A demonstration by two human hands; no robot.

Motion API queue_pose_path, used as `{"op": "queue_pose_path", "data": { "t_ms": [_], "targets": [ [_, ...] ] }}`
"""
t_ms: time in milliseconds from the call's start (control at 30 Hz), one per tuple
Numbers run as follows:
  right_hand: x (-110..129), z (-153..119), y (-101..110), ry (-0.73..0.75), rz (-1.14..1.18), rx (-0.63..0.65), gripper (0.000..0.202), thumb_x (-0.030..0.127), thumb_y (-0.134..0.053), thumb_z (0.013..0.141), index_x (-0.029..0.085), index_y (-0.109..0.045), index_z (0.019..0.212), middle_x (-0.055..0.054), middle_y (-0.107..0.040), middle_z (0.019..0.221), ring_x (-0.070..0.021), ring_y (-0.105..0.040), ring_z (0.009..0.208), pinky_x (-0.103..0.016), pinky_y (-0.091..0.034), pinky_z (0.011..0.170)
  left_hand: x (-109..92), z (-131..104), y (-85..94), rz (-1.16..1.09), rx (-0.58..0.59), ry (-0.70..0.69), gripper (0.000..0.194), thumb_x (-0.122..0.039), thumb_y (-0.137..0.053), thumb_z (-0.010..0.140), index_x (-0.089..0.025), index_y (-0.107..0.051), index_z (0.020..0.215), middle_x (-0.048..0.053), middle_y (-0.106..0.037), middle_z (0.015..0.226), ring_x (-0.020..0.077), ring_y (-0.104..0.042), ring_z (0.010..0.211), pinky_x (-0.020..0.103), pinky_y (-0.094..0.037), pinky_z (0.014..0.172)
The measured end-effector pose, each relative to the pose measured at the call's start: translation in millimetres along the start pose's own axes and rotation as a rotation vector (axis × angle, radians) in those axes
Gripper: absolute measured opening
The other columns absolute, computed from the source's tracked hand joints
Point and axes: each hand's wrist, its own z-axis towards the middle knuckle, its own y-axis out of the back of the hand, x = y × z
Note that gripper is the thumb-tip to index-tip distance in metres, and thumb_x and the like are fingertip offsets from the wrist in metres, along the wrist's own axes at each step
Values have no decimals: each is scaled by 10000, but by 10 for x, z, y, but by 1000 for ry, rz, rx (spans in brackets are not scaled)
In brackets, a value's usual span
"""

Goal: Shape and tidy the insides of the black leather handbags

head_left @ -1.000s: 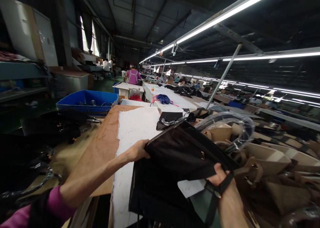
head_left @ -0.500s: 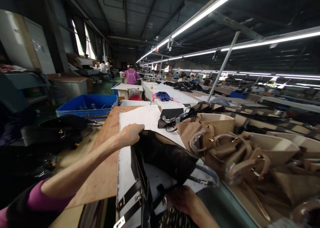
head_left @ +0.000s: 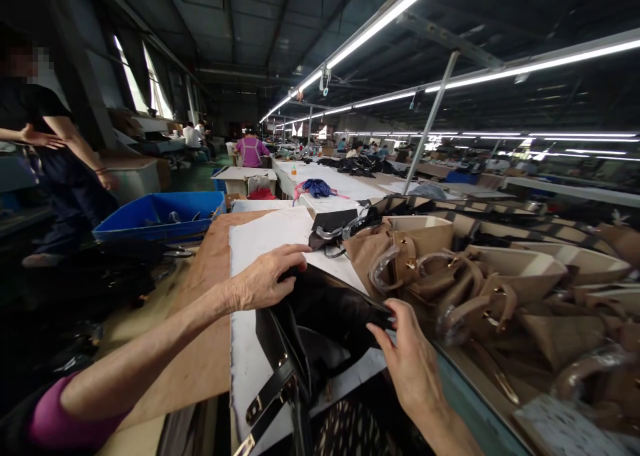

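Observation:
A black handbag [head_left: 333, 303] with straps and metal buckles stands in front of me on a white sheet [head_left: 273, 233], its dark inside facing up. At the bag's upper left corner, my left hand [head_left: 267, 276] has its fingers curled over the rim, thumb below. My right hand [head_left: 413, 356] pinches the opposite end of the rim between thumb and fingers. A black strap with a buckle [head_left: 270, 393] hangs down the near left side. The bag's lower part is partly hidden by a dark patterned cloth [head_left: 350, 429] close to my body.
Several brown handbags [head_left: 480, 276] with wrapped handles crowd the right side. A small black bag [head_left: 330, 233] lies beyond. At left are a blue bin [head_left: 163, 219], a brown board [head_left: 200, 336] and dark bags. A person [head_left: 50, 129] stands at far left; others sit farther back.
My right hand has risen from the bag's lower buckle area to its right rim. My left hand has shifted its hold at the left corner. A person has come into view at left.

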Motion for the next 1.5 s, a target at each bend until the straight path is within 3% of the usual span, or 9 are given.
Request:
{"op": "queue_pose_path", "data": {
  "t_ms": [67,200,367,567,667,967,1167,1333,1500],
  "targets": [
    [11,83,-36,7,-17,15,333,362,-459,824,196,-396,1106,-99,-535,1085,-234,-540,968,-348,-464,785,-19,24,6,40,90,-40,178,-202,-568,735,-178,-561,911,63,-411,1312,217,-391,1182,317,-347,977],
    [32,188,-43,88,-91,48,303,304,-479,827,216,-425,1112,-57,-582,1053,-213,-570,932,-327,-463,777,5,131,-64,156,173,-82,383,-403,-689,655,-195,-596,962,80,-430,1298,279,-377,1190,376,-355,963],
    [31,267,-53,148,-179,76,292,292,-496,829,214,-463,1109,-32,-652,947,-196,-620,798,-287,-460,669,48,297,-166,173,201,-89,116,-287,-586,772,-190,-638,808,55,-486,1237,239,-491,1083,326,-386,905],
    [-11,467,-63,118,-222,127,178,335,-483,843,228,-544,972,7,-655,712,-170,-620,660,-247,-388,550,142,330,-181,-82,192,-97,142,-136,-528,771,-151,-592,646,4,-525,1161,148,-542,951,214,-391,819],
    [-15,532,-64,99,-207,146,186,347,-487,842,237,-548,978,8,-657,726,-166,-618,674,-239,-383,560,167,325,-186,-127,128,-9,132,-142,-540,752,-144,-596,632,10,-546,1121,141,-539,915,212,-379,809],
    [90,527,-60,161,-147,91,282,304,-558,809,244,-544,1085,-27,-646,976,-188,-612,837,-258,-429,700,249,396,-227,-87,8,227,131,-167,-561,691,-132,-545,566,-10,-583,674,109,-497,625,212,-352,614],
    [59,625,-157,153,-14,30,212,264,-560,806,235,-586,1014,-14,-654,928,-165,-603,810,-239,-421,710,232,440,-249,-83,-10,306,105,-172,-557,674,-136,-566,576,-29,-530,552,105,-475,561,208,-326,555],
    [93,682,-151,96,-24,69,133,354,-552,806,234,-610,816,14,-647,721,-152,-580,653,-240,-385,612,231,468,-267,-83,-33,347,92,-181,-594,658,-130,-593,581,-26,-540,549,107,-480,569,209,-325,558],
    [149,752,-124,131,-39,87,126,324,-529,825,241,-615,866,8,-656,799,-154,-586,727,-234,-370,638,207,486,-261,-85,-52,390,71,-168,-612,645,-126,-612,587,-30,-531,530,103,-471,554,206,-322,549]
  ]
}}
